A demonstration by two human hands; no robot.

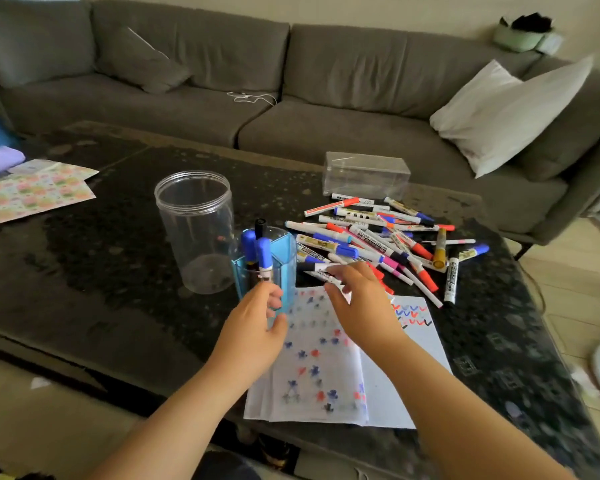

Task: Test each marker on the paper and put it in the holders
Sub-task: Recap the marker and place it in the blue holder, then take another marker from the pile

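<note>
Behind the dark speckled table [118, 258] sits a grey sofa [291, 98]; left hand [257, 327] relaxed, right hand [357, 306] pinching a marker [321, 274].

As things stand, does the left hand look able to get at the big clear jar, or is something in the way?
Probably yes. The left hand hovers by the blue holder, and the clear jar stands just beyond and to the left, upright and open-topped. Only bare table lies on that side; the holder sits right of the path.
</note>
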